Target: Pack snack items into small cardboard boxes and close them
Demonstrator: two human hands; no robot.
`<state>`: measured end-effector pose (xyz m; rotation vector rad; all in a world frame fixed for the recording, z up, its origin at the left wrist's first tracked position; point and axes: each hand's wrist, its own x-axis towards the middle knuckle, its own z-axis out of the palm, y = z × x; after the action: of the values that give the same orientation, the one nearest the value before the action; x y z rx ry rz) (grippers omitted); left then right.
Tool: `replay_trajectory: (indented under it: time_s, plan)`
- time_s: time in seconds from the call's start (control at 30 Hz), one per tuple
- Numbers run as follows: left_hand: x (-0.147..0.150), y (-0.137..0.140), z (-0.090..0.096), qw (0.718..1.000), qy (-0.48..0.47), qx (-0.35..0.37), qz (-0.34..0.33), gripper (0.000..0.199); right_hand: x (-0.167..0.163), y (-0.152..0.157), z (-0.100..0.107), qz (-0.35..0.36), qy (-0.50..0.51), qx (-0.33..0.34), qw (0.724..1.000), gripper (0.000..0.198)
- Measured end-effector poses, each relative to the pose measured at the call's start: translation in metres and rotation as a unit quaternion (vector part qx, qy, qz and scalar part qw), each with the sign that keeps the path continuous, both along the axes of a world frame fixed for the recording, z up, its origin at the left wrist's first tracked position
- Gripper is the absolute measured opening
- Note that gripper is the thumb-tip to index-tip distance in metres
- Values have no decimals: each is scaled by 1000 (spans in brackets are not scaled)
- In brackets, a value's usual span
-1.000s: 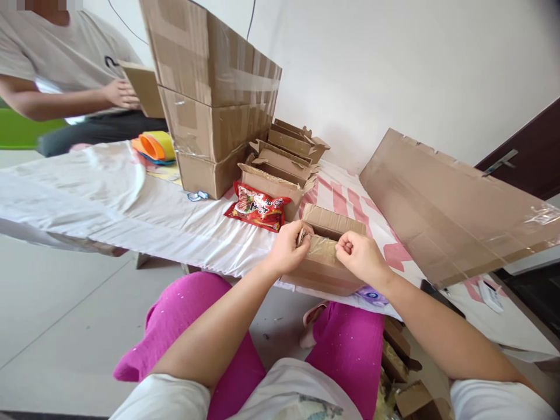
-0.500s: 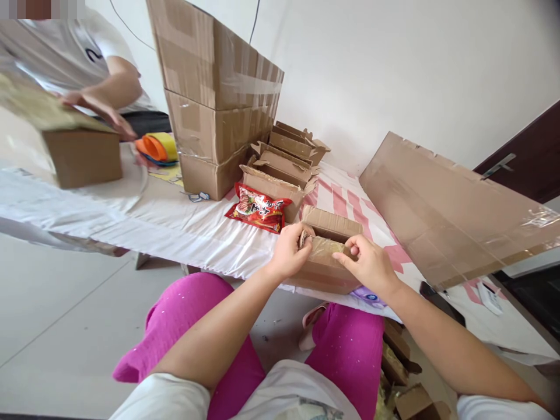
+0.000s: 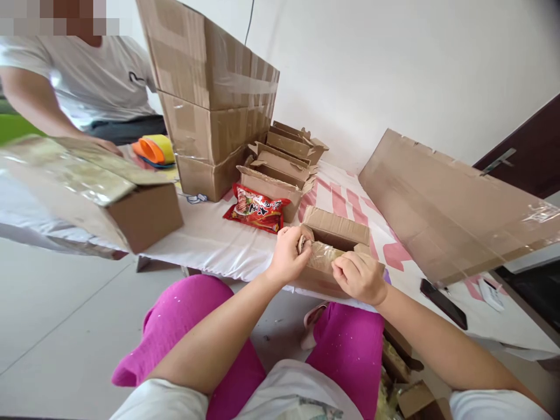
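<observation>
Cloth-covered table [image 3: 201, 236]; cardboard panel [image 3: 455, 216] at right, gap between it and open box [image 3: 321, 281] at near edge. Red packet [image 3: 258, 209] near box's left end. I see left hand [image 3: 287, 254] clamped on box, right hand [image 3: 361, 277] curled against it, grip unclear.

The brown cardboard box [image 3: 322, 256] sits upright at the table's [image 3: 210, 239] edge, top open, far flap raised, shiny tape across its near side.

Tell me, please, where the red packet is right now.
In the head view, the red packet lies left of centre on the white cloth, beside the row of open boxes and just beyond the left hand.
</observation>
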<state>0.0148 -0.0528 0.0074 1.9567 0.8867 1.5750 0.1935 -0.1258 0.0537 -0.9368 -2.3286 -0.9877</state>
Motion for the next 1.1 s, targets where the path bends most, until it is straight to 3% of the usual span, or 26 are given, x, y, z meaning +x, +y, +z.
replay_trajectory:
  time_s: [0.2,0.33,0.43,0.5,0.6,0.73,0.8,0.83,0.87,0.93,1.03,1.1]
  plan:
    - [2,1,-1,1000,-7,3,6,7,-1,-1,0,21,-34,6,999,14]
    - [2,0,-2,1000,-8,-10,16,7,-11,-2,1,-24,-20,-2,999,16]
    - [3,-1,-3,1000,-10,-10,20,7,-20,-1,3,-71,35,-51,996,17]
    - [4,-3,-4,1000,-10,4,20,7,-23,1,5,-108,114,-124,980,16]
    - [4,-4,-4,999,-2,27,20,9,-24,8,10,-162,273,-272,908,11]
    - [2,-1,-3,999,22,23,28,10,-17,17,19,-176,453,-469,737,19]
    - [0,2,-1,999,31,3,32,10,-11,18,23,-170,493,-509,684,23]
    - [-1,4,0,999,32,-9,35,9,-8,18,24,-168,499,-505,684,24]
    - [-2,6,0,999,30,-20,37,9,-4,17,25,-164,498,-484,700,25]
    - [-4,9,0,998,23,-39,43,9,3,14,24,-148,469,-406,770,23]
    - [-3,11,0,998,15,-43,40,9,13,9,21,-108,346,-293,885,18]
    - [-1,11,-1,999,10,-35,32,8,17,7,19,-86,237,-246,936,26]
